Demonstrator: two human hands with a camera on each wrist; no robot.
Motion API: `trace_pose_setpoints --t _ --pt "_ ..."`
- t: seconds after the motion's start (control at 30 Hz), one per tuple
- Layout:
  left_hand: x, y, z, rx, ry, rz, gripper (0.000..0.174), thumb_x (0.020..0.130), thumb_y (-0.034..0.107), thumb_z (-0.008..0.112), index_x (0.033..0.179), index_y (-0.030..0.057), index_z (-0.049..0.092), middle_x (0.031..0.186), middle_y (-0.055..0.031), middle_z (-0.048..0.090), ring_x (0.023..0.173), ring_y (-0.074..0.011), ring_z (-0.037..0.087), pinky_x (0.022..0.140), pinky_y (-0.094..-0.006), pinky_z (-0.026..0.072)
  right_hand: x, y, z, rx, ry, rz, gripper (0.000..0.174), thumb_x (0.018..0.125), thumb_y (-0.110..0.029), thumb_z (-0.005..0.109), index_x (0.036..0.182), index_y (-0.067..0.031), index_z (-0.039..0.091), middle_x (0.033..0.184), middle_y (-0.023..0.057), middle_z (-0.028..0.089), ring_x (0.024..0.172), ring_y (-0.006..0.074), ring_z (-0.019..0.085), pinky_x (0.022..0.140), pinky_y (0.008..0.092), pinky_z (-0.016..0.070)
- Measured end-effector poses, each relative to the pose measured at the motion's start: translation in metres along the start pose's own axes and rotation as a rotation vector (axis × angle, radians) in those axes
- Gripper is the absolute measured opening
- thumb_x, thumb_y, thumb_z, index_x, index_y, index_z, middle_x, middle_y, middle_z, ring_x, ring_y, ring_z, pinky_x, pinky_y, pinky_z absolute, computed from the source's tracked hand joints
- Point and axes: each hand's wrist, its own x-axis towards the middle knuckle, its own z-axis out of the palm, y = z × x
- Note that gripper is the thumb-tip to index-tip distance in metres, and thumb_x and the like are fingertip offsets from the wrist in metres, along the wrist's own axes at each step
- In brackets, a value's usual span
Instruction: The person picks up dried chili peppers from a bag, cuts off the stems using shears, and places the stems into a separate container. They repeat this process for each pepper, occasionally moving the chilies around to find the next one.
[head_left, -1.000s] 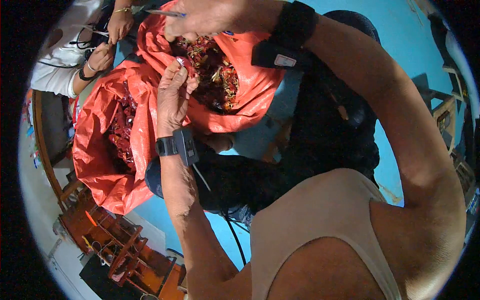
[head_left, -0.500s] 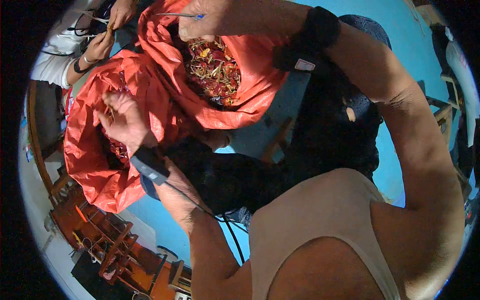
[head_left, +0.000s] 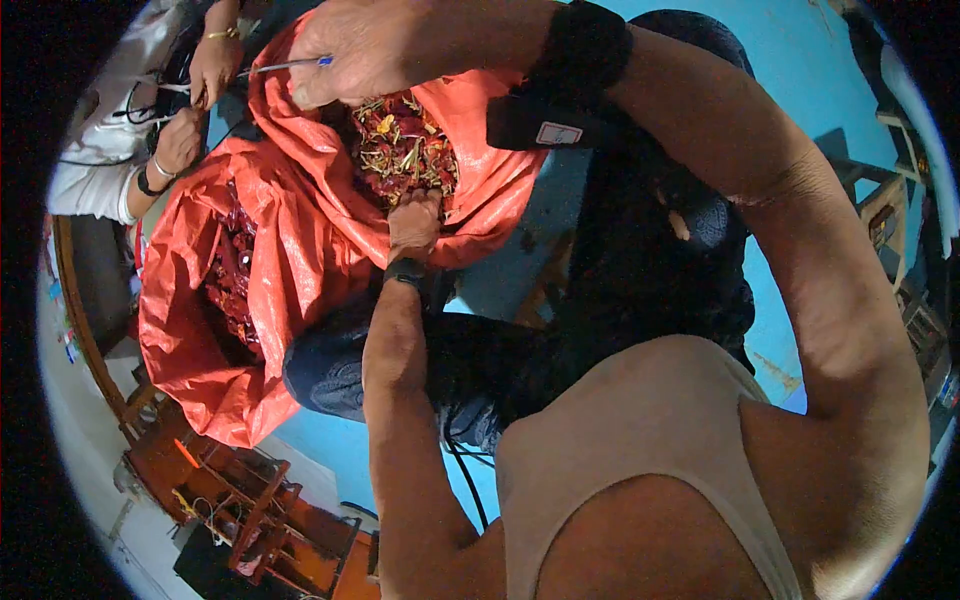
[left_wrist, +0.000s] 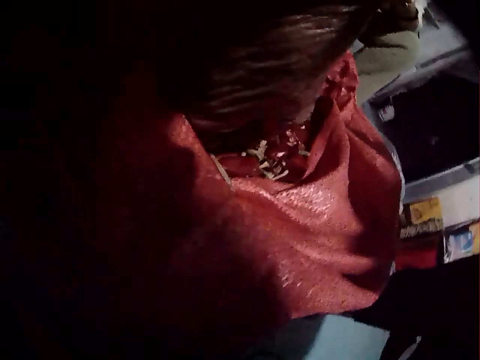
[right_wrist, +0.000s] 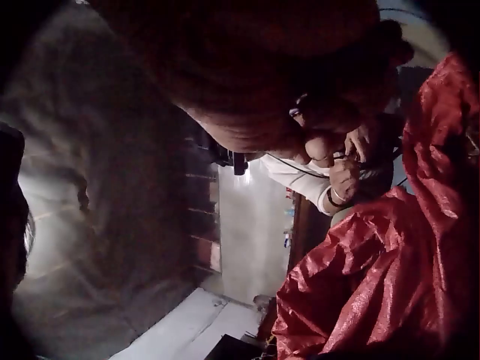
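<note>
In the head view my left hand (head_left: 414,222) reaches into the mouth of the upper red woven bag (head_left: 490,190). Its fingers touch the red dried chilies and pale stems (head_left: 400,150) inside; the fingertips are partly buried, and I cannot tell whether they pinch anything. My right hand (head_left: 375,55) grips a thin metal tool (head_left: 280,67) with a blue part over the far side of that bag. Beside it stands a second red bag (head_left: 175,340) with dark red chilies (head_left: 232,285) in it. Dark shadow covers much of the left wrist view, where stems (left_wrist: 270,161) show.
At the upper left another person's hands (head_left: 180,140) work close to the bags. Wooden furniture (head_left: 270,510) lies at the lower left. My dark-trousered leg (head_left: 340,360) borders the bags, and the blue floor (head_left: 775,300) shows at the right.
My left hand went from above the upper bag to over the second bag with fingers spread, then back down into the upper bag. The right hand keeps the metal tool and has shifted slightly left.
</note>
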Motion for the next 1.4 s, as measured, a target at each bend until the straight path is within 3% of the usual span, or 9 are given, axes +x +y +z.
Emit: trace_pose_setpoints --t 0.07,0.2,0.3,0.37,0.4,0.47,0.6,1.17,1.4 --pt "0.001 -0.003 -0.004 0.021 -0.050 -0.049 0.021 0.069 0.013 0.060 0.089 0.0086 0.055 0.087 -0.0162 0.060 0.082 -0.0309 0.059 0.066 -0.0380 0.0484 -0.001 -0.007 -0.007 -0.058 0.043 -0.013 0.026 0.072 -0.028 0.051 0.066 -0.0045 0.061 0.061 0.0070 0.060 0.061 0.0187 0.058 0.059 0.0339 0.0451" --pt "0.011 -0.039 0.008 -1.045 0.046 -0.026 0.016 0.064 0.002 0.067 0.076 0.0043 0.055 0.083 -0.0099 0.059 0.076 -0.0217 0.058 0.068 -0.0305 0.0467 0.002 -0.013 -0.015 -0.041 0.028 0.085 0.028 0.073 -0.030 0.051 0.072 -0.0044 0.062 0.063 0.0078 0.061 0.063 0.0202 0.059 0.062 0.0338 0.0462" --pt "0.009 -0.036 -0.042 -1.384 0.412 0.097 0.010 0.071 0.001 0.065 0.076 0.0045 0.057 0.081 -0.0018 0.058 0.075 -0.0128 0.054 0.069 -0.0245 0.0437 -0.001 -0.007 -0.020 -0.122 0.019 -0.009 0.032 0.075 -0.032 0.048 0.075 -0.0027 0.062 0.067 0.0105 0.061 0.064 0.0226 0.060 0.062 0.0355 0.0467" --pt "-0.002 -0.035 -0.084 -1.432 0.388 0.027 0.006 0.076 0.005 0.061 0.079 0.0052 0.057 0.082 0.0010 0.056 0.075 -0.0082 0.051 0.070 -0.0203 0.0413 -0.004 0.004 -0.015 -0.683 0.486 -0.863 0.022 0.077 -0.009 0.048 0.056 -0.0051 0.041 0.054 0.0054 0.035 0.045 0.0172 0.036 0.043 0.0310 0.0309" --pt "-0.010 -0.035 -0.103 -1.405 0.351 -0.026 0.007 0.079 0.008 0.058 0.085 0.0053 0.056 0.086 0.0003 0.057 0.075 -0.0062 0.050 0.071 -0.0191 0.0401 -0.002 0.004 -0.011 -0.683 0.486 -0.874 0.022 0.077 -0.009 0.048 0.056 -0.0051 0.041 0.054 0.0054 0.035 0.045 0.0172 0.036 0.043 0.0310 0.0309" --pt "-0.025 -0.032 -0.133 -1.544 0.384 0.064 0.010 0.081 0.009 0.054 0.091 0.0058 0.054 0.088 -0.0009 0.058 0.074 -0.0058 0.052 0.070 -0.0196 0.0415 0.004 0.003 -0.001 -0.097 0.034 0.003 0.035 0.076 -0.034 0.046 0.075 -0.0014 0.061 0.069 0.0138 0.061 0.064 0.0253 0.060 0.060 0.0373 0.0470" --pt "-0.045 -0.014 -0.168 -1.757 0.442 0.088 0.016 0.082 0.010 0.049 0.097 0.0037 0.049 0.088 -0.0117 0.061 0.070 -0.0144 0.057 0.062 -0.0240 0.0458 -0.019 -0.021 0.003 -0.117 -0.024 0.001 0.037 0.082 -0.035 0.050 0.070 -0.0015 0.059 0.056 0.0047 0.055 0.051 0.0110 0.050 0.050 0.0302 0.0401" --pt "-0.058 -0.010 -0.160 -1.626 0.373 0.163 0.024 0.090 0.026 0.044 0.090 0.0034 0.054 0.072 -0.0034 0.058 0.058 -0.0047 0.043 0.054 -0.0188 0.0367 -0.014 -0.017 0.035 -0.084 0.008 -0.038 0.036 0.074 -0.032 0.051 0.057 -0.0010 0.057 0.054 0.0127 0.056 0.052 0.0245 0.056 0.049 0.0367 0.0427" --pt "-0.051 0.005 -0.173 -1.332 1.017 0.094 0.024 0.090 0.024 0.044 0.086 0.0014 0.052 0.066 -0.0013 0.053 0.059 -0.0072 0.048 0.054 -0.0202 0.0387 -0.014 -0.013 0.029 0.118 0.253 -0.208 0.023 0.073 -0.025 0.054 0.062 -0.0048 0.054 0.052 0.0100 0.052 0.045 0.0264 0.052 0.043 0.0356 0.0421"
